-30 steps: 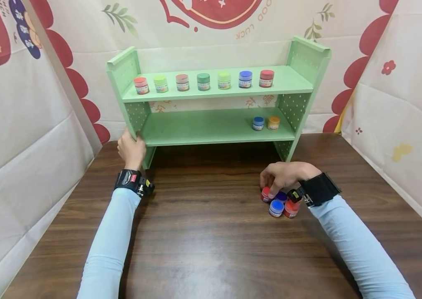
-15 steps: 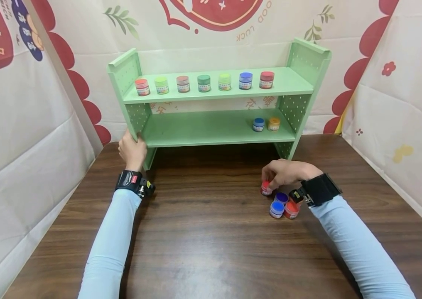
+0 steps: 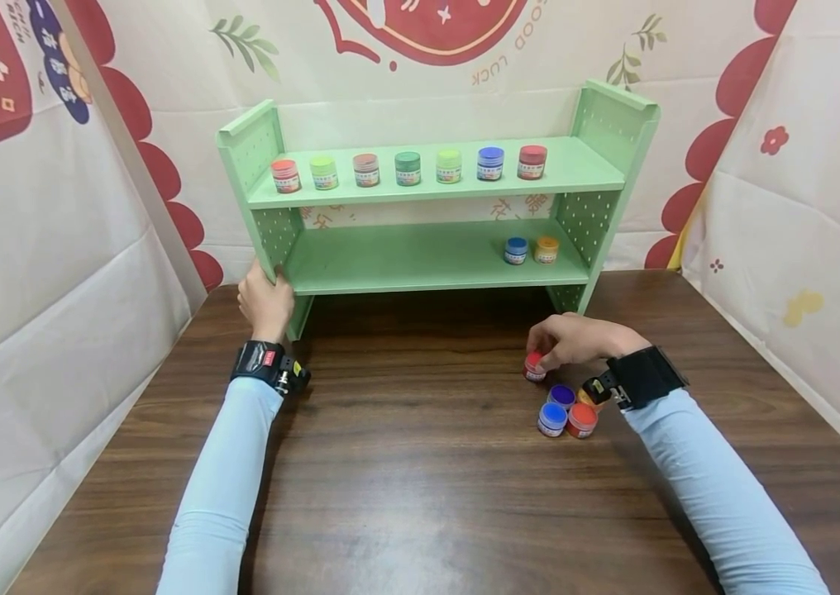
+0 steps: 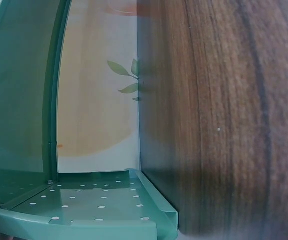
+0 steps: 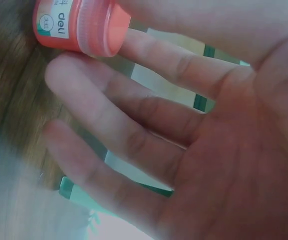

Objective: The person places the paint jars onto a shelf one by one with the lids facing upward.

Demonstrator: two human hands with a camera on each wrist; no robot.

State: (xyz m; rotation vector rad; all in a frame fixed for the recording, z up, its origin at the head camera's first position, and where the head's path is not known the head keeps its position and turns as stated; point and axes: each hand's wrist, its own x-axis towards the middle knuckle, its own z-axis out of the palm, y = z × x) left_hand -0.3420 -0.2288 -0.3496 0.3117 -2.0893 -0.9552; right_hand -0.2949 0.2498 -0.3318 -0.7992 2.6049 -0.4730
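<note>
My left hand (image 3: 266,304) grips the lower left side panel of the green two-tier shelf (image 3: 420,286); the left wrist view shows the shelf's perforated panel (image 4: 89,202) but almost nothing of the hand. At the right of the table, my right hand (image 3: 582,337) pinches a small red paint jar (image 3: 534,368) by its lid. In the right wrist view that jar (image 5: 59,25) is close to the wood, and whether it touches is unclear. Just nearer stand a purple jar (image 3: 561,396), a blue jar (image 3: 551,420), a red-orange jar (image 3: 582,421) and a partly hidden yellow-orange jar (image 3: 589,400).
Several jars stand in a row on the upper tier, from a red one (image 3: 286,177) to a dark red one (image 3: 532,163). On the lower tier, a blue jar (image 3: 516,251) and an orange jar (image 3: 546,249) sit at the right. Printed cloth (image 3: 420,116) hangs behind.
My right hand has drawn the red jar away from the cluster, toward the shelf, opening a gap to the purple jar. The left hand keeps its grip on the panel.
</note>
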